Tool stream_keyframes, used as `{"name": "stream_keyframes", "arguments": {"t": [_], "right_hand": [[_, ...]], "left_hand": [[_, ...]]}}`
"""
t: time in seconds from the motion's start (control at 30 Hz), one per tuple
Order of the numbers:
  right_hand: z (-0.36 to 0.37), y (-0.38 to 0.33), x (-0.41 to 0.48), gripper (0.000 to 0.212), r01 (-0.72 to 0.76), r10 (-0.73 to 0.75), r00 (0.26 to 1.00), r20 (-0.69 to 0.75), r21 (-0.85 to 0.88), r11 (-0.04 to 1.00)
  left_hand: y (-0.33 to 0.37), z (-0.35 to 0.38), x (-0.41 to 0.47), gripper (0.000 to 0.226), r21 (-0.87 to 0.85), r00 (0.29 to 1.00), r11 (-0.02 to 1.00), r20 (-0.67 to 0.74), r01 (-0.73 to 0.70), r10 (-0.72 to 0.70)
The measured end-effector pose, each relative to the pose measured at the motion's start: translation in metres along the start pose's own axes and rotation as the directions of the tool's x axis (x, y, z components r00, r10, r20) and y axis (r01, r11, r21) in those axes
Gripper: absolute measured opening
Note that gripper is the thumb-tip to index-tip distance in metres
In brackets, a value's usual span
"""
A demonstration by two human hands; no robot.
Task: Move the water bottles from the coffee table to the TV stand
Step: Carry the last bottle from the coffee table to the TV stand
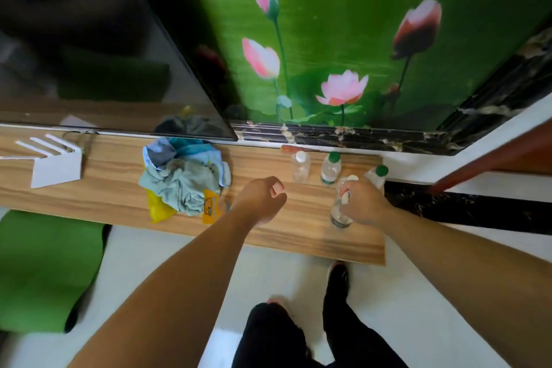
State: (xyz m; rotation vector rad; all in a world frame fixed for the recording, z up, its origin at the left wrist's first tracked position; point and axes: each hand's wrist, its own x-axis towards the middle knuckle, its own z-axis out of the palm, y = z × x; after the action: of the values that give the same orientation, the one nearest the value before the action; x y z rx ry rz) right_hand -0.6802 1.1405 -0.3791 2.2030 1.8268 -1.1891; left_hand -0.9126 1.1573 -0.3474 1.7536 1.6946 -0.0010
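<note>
The wooden TV stand (119,197) runs across the view under the black TV (89,54). Three clear water bottles stand near its right end: one with a white cap (300,167), one with a green cap (331,169), and another green-capped one (378,175) at the far right edge. My right hand (363,203) is shut on a fourth clear bottle (340,216) with a white cap, its base at the stand's surface. My left hand (263,199) hovers over the stand left of the bottles, fingers curled, holding nothing.
A heap of crumpled cloth over yellow packets (185,179) lies mid-stand. A white rack (53,161) sits at the left. A green rolled mat (47,272) lies on the floor at left. My legs and feet (337,278) are on the white floor below.
</note>
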Motion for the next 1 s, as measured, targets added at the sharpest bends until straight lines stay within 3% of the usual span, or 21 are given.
{"name": "stream_keyframes", "arguments": {"t": [0.33,0.73,0.83,1.0], "right_hand": [[0.049,0.009,0.084,0.037,-0.041,0.039,0.997,0.067,0.03,0.999],[0.099,-0.004,0.138,0.037,-0.056,0.057,0.998,0.011,-0.02,0.998],[0.092,-0.003,0.132,0.039,-0.073,0.076,0.996,0.051,-0.051,0.996],[0.069,-0.003,0.117,0.064,-0.103,0.114,0.989,0.094,-0.123,0.987]], "left_hand": [[-0.017,0.071,0.076,0.026,-0.102,0.994,0.994,0.111,0.026,-0.014],[-0.089,0.092,0.093,0.023,-0.22,0.943,0.925,0.195,0.311,-0.27],[-0.084,0.085,0.096,0.025,-0.222,0.947,0.929,0.201,0.295,-0.252],[-0.058,0.064,0.103,0.027,-0.261,0.967,0.941,0.191,0.214,-0.167]]}}
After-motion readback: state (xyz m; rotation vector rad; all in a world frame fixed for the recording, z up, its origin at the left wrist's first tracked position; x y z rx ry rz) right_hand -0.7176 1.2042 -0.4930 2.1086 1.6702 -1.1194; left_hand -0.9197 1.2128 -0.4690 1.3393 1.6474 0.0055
